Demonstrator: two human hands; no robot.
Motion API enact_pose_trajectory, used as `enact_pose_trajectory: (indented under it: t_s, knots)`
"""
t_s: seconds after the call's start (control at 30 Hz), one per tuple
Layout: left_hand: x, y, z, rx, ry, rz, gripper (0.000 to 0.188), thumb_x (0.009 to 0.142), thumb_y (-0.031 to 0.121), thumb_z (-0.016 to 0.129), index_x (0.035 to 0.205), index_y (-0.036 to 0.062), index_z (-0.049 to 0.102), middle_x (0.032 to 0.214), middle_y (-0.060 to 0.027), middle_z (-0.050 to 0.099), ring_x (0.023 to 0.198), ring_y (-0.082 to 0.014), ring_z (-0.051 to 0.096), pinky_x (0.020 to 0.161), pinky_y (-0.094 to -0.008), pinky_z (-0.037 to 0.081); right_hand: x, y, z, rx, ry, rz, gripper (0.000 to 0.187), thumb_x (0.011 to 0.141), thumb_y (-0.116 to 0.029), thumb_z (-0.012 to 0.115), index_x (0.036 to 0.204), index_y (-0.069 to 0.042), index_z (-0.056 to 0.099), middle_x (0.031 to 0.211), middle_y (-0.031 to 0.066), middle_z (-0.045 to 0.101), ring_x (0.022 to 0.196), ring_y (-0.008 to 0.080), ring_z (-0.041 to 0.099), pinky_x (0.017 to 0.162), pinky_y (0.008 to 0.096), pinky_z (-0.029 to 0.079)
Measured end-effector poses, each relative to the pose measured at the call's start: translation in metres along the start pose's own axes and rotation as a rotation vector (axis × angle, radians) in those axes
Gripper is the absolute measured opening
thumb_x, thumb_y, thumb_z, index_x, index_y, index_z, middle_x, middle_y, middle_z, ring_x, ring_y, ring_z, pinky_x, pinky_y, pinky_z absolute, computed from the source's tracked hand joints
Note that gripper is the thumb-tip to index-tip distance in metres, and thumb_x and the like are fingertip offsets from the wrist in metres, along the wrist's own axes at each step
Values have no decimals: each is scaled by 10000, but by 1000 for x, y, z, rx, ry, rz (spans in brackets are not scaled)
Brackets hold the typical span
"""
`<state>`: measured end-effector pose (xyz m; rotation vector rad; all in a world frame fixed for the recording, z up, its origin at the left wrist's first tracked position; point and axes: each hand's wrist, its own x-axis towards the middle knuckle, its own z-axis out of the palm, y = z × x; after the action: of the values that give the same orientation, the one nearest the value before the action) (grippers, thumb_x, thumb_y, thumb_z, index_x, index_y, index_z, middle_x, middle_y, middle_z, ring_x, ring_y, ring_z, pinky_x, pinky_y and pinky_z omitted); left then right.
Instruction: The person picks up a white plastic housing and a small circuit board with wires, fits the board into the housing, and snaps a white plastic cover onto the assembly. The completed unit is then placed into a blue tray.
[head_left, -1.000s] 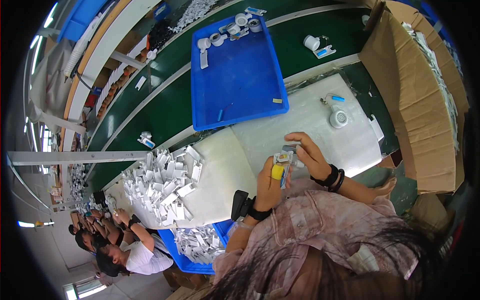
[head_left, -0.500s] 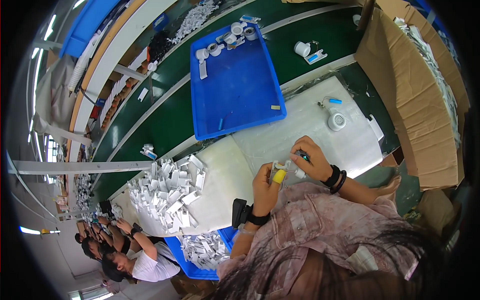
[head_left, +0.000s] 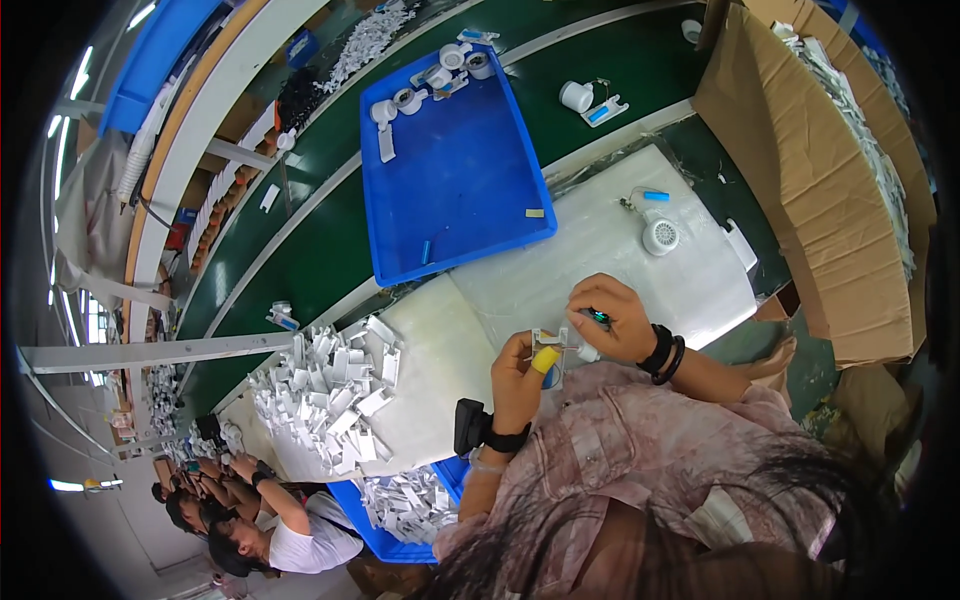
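My left hand [head_left: 515, 388], a yellow wrap on its thumb, pinches a white plastic housing [head_left: 549, 338] over the near edge of the padded work surface. Close by on its right, my right hand [head_left: 618, 322] is closed, fingers curled around a small dark piece with a green glint [head_left: 600, 317]; its kind cannot be made out. A small white round part [head_left: 588, 353] shows below the right fingers, partly hidden. Farther off on the pad lies a white round fan head with a grille [head_left: 660, 237], wired to a blue battery cell [head_left: 656, 196].
A blue tray [head_left: 455, 170] holds several white fan parts at its far end. White housings [head_left: 325, 390] are heaped at left, above a blue bin [head_left: 400, 548] of similar pieces. A cardboard box [head_left: 800, 190] stands right. Beyond runs a green conveyor [head_left: 650, 60]. Co-workers [head_left: 310, 535] sit lower left.
The view has shifted slightly, so the scene sits a little farther left. My left hand has tilted the white housing, and a blue patch now shows below my thumb. Both hands keep their grip.
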<state>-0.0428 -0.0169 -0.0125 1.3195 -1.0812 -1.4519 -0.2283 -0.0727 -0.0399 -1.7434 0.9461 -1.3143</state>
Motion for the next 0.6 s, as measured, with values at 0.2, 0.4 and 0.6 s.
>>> enact_pose_trajectory:
  t_s: [0.2,0.4,0.6]
  knots:
    - [-2,3,2,-90,-26,9,148,893,52,634,1034,15,603,975,-16,640,879,-82,583,775,-226,453,1,-3,2,-18,-17,-23,82,804,-40,672,882,-20,657,932,114,605,806,218,605,698,297,485]
    - [0,8,1,-176,-29,-82,147,903,54,620,1044,16,602,975,-10,634,880,-76,573,768,-223,451,3,-1,2,-27,-32,-28,88,801,-47,678,884,-23,658,930,115,605,810,229,610,702,303,489]
    - [-2,1,-3,-122,-2,-50,157,897,54,630,1048,18,606,949,-4,632,840,-66,564,739,-209,437,3,-2,4,-40,-38,-23,100,792,-49,687,884,-23,660,928,115,608,815,234,614,707,308,492]
